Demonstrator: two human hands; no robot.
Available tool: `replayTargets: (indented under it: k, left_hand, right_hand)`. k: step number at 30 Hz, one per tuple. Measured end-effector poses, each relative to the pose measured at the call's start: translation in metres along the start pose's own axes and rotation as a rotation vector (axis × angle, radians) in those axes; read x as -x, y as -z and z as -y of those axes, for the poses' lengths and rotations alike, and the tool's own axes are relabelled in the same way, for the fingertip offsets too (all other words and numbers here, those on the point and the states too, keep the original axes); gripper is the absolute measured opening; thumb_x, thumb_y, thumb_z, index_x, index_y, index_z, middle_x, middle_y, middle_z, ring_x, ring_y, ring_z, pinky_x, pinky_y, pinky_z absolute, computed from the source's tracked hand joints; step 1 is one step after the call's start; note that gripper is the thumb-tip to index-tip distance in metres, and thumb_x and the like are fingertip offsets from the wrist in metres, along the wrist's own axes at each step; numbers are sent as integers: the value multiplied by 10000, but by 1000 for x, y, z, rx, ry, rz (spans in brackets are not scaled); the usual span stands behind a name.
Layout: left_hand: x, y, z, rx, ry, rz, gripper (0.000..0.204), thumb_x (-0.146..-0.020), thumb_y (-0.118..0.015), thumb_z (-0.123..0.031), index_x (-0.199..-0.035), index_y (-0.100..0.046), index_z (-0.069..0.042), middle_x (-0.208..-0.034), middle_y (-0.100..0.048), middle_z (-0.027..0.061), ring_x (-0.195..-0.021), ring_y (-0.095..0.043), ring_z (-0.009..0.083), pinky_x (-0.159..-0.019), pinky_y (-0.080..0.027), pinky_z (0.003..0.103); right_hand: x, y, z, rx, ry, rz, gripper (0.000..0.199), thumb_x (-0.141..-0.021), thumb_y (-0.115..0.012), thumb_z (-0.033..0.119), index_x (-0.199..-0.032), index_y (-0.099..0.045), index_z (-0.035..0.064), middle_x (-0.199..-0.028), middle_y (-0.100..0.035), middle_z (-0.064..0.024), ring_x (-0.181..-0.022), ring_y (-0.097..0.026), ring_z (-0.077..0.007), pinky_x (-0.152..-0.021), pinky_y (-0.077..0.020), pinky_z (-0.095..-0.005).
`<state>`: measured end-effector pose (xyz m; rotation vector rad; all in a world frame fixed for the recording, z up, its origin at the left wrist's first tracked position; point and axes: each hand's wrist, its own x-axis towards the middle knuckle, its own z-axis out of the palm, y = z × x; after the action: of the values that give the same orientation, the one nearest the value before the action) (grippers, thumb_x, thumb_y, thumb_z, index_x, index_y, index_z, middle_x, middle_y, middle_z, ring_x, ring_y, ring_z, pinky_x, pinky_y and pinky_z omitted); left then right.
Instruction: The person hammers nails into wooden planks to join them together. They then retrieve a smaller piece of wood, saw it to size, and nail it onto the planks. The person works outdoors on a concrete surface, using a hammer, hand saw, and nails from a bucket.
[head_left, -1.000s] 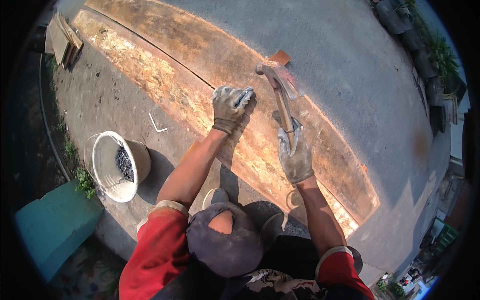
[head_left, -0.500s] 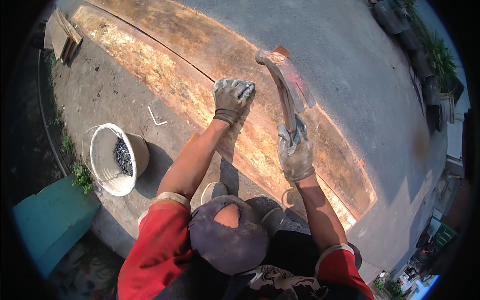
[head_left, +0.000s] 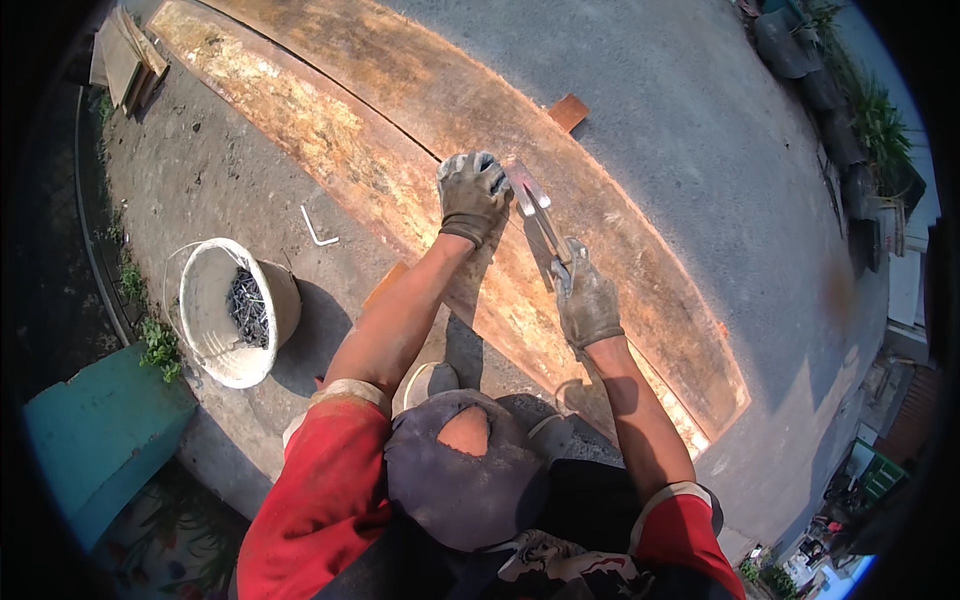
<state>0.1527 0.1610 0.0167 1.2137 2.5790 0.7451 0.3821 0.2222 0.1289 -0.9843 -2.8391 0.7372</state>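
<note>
Two long, weathered wooden planks (head_left: 400, 75) lie side by side with a dark seam between them. My left hand (head_left: 474, 196), in a grey-brown work glove, rests on the seam with its fingers curled closed; whatever they hold is hidden. In my gloved right hand (head_left: 588, 305) is a claw hammer (head_left: 529, 188), gripped by its handle. The hammer's head is low over the planks, just right of my left fingers; I cannot tell whether it touches anything.
To the left stands a white bucket (head_left: 190, 310) with many dark nails (head_left: 248, 308) inside. A white L-shaped piece (head_left: 318, 228) lies on the ground nearby. A reddish wood block (head_left: 569, 112) juts from beneath the planks' far edge. Stacked boards (head_left: 125, 65) lean at far left.
The hammer has swung down and left, from raised above the planks to beside my left hand. My left hand remains closed on the seam.
</note>
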Motion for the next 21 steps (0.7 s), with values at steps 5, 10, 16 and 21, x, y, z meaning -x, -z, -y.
replayTargets:
  k: [5,10,16,21]
  left_hand:
    - [7,12,9,95,-83,-211,446,-866,-717,-321,-1283,-705,-165,-1264,-609,144,-1161,-578,360,-1030,-442,501]
    - [67,64,20,395,2,-354,478,-949,-684,-245,-1390,-610,-77,-1282,-600,164,-1195,-575,341,-1019,-479,457]
    - [210,192,46,346,205,-449,355,-960,-676,-74,-1305,-644,-1,-1191,-672,162,-1081,-673,279,-966,-523,388]
    - [283,262,156,134,530,-617,303,-989,-656,-133,-1259,-670,3,-1245,-697,165,-1126,-670,254,-995,-503,376]
  right_hand:
    - [-5,19,34,-207,-29,-90,478,-977,-611,139,-1423,-486,23,-984,-713,-255,-748,-703,-418,-649,-557,-508]
    - [6,-30,-7,-208,114,-164,473,-982,-633,159,-1406,-487,9,-907,-709,-246,-722,-697,-425,-622,-544,-498]
    - [10,-2,14,-129,-133,-80,480,-1014,-618,258,-1392,-500,-12,-916,-699,-248,-721,-700,-395,-611,-525,-476]
    - [3,-4,23,-146,-6,-137,515,-1015,-601,281,-1431,-490,0,-979,-694,-276,-808,-702,-407,-677,-536,-480]
